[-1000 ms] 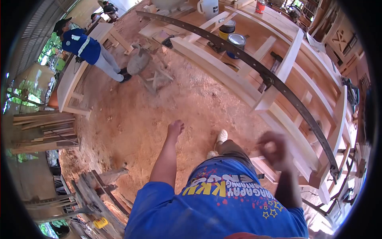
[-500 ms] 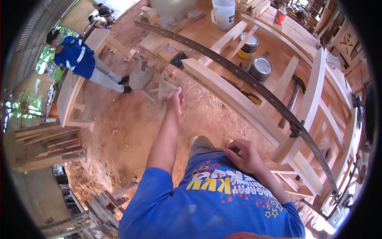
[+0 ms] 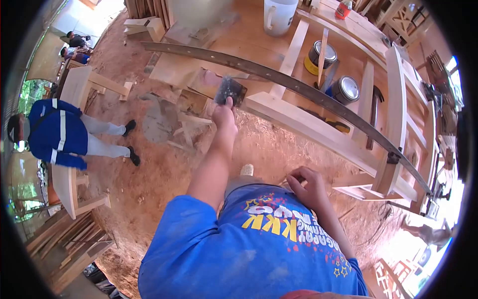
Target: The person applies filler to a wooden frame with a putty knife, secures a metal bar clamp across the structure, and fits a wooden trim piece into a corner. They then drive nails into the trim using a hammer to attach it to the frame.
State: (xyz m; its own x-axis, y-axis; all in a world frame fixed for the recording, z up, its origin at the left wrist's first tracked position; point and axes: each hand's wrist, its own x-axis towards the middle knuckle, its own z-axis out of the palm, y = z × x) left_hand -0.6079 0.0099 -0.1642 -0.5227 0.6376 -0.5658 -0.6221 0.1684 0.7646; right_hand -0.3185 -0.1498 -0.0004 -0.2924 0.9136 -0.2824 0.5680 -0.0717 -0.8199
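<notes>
A worker in a blue printed T-shirt reaches a bare left hand to a dark, dust-speckled square-faced piece at the near edge of a wood-strewn surface in an open-sided workshop. The thumb lies against the piece's near edge; the other fingers are largely hidden, so whether they pinch it cannot be told. The right hand rests at the waist, near the shirt's hem, its fingers loosely curled; whether it holds anything is unclear.

The dark piece sits just beside the end of a pale wooden frame. A long, perforated metal strip crosses above the frame in a diagonal sweep. Between the frame's members stand two lidded cans, near a hammer and a yellow-and-black tool. A white pitcher and a bottle with a red label are farther back.

At left, another person in a blue, light-striped top stands beside a wooden bench on the reddish dirt floor.
</notes>
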